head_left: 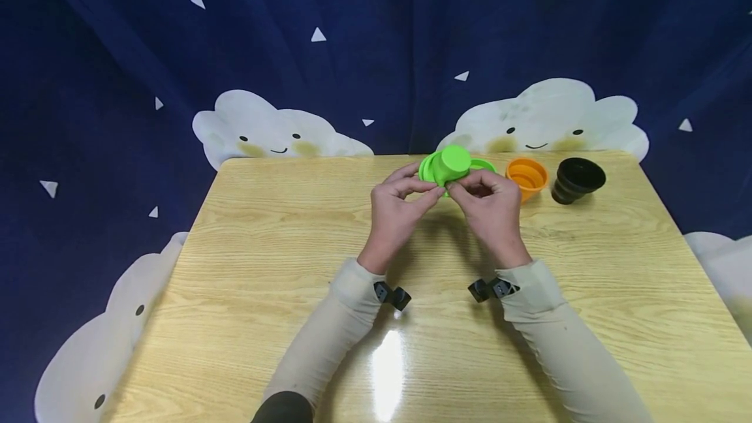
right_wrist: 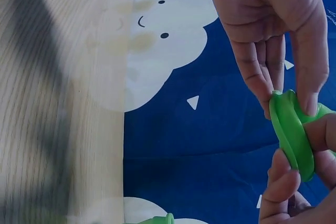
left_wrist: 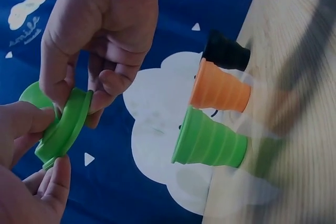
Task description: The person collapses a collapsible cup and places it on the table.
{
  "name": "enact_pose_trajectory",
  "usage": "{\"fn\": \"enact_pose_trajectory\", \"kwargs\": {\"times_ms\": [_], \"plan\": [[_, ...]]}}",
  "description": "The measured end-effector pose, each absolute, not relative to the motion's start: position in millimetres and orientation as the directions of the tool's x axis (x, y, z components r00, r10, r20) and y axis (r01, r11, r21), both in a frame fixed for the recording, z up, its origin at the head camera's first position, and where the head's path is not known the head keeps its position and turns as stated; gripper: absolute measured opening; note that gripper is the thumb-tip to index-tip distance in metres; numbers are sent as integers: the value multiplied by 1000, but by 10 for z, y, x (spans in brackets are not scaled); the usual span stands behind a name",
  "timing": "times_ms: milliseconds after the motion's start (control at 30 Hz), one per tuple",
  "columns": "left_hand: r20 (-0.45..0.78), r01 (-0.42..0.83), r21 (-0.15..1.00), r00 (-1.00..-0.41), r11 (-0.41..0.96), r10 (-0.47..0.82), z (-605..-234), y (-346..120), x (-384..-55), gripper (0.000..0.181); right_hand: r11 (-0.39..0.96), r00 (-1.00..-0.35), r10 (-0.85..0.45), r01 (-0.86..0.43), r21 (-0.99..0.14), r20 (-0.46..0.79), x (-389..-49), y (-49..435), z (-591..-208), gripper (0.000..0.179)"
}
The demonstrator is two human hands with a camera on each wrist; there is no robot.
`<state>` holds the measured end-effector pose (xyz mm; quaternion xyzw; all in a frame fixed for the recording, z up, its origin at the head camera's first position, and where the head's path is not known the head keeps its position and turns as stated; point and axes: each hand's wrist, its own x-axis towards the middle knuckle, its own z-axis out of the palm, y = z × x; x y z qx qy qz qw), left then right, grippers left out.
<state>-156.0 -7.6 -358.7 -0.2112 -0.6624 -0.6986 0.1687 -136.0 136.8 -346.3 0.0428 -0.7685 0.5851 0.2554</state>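
The green collapsible cup (head_left: 448,163) was up in the air above the far middle of the worktop (head_left: 264,266), squashed mostly flat and tilted so its round base faced the head camera. Both hands had it. The left hand (head_left: 396,207) pinched the rim from its side, thumb and fingers (head_left: 424,188) curled onto the edge, and the right hand (head_left: 490,204) did the same from the other side, fingers bent round the rim. In the left wrist view the cup (left_wrist: 63,124) looked like a thick green disc on edge, with fingertips (left_wrist: 58,174) pressed on it from both sides (no gap between skin and silicone that I could see). The right wrist view showed the same disc (right_wrist: 291,129) clamped between a thumb and curled fingers (right_wrist: 281,177).

Just behind the hands sat a second green cup (left_wrist: 210,140), expanded and standing upright on the worktop's far edge; from the head camera it was mostly hidden. Right beside it stood an orange cup (head_left: 527,177), also expanded, and next along a black cup (head_left: 578,179), the three in a row and close together. Behind the worktop hung a dark blue curtain (head_left: 376,38) printed with smiling white clouds and little triangles. Both arms wore beige sleeves (head_left: 346,318).
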Motion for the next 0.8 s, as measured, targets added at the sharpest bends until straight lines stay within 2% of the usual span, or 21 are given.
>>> {"fn": "enact_pose_trajectory", "kwargs": {"times_ms": [233,400,500,633,800], "plan": [[574,573,819,-819,36,-20,-3598,-30,-1547,4,329,-852,239,-380,-864,466,-1355,1356,-3471,8],[557,549,829,-828,107,-71,-3603,-21,-1560,5,356,-851,222,-383,-852,475,-1353,1345,-3476,10],[502,499,864,-863,64,-61,-3618,-28,-1583,1,350,-854,223,-380,-856,470,-1352,1355,-3469,8],[390,391,917,-920,-77,-28,-3751,-34,-1689,9,334,-866,227,-360,-871,445,-1350,1377,-3454,6],[322,314,921,-947,-231,-2,-3909,-32,-1807,14,306,-891,226,-319,-897,394,-1355,1409,-3452,5]]}}
